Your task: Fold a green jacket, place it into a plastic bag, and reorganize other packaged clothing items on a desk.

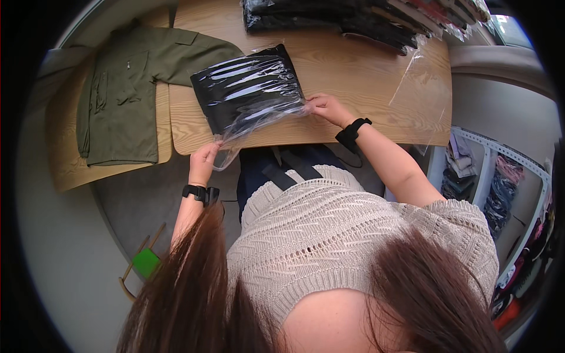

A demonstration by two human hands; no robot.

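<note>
1. Black folded fabric sealed inside a clear glossy plastic bag (250,88) lies flat on the pale wooden tabletop (353,76), just beyond both hands and between them.
2. The left hand (204,160) is closed on the bag's loose open mouth, pinching the transparent film at the table's near edge; the film trails down from the packed garment to these fingers.
3. The right hand (327,107) rests at the bag's near right corner, its fingers bent onto the film there; whether it pinches or only presses the plastic cannot be told.
4. The packed garment is a rough rectangle, its long axis running from the near left corner toward the far right, tilted against the table edge. The open mouth points back at the person, the closed end away.
5. Left of the left hand, an olive green long-sleeved jacket (126,94) lies spread flat, one sleeve reaching up to the bag's far left corner.
6. Beyond the right hand, a row of more bagged dark garments (335,20) lines the far edge.
7. To the right of the right hand, an empty clear plastic bag (421,94) hangs over the table's right side.
8. Nothing lies between either hand and the bag.
</note>
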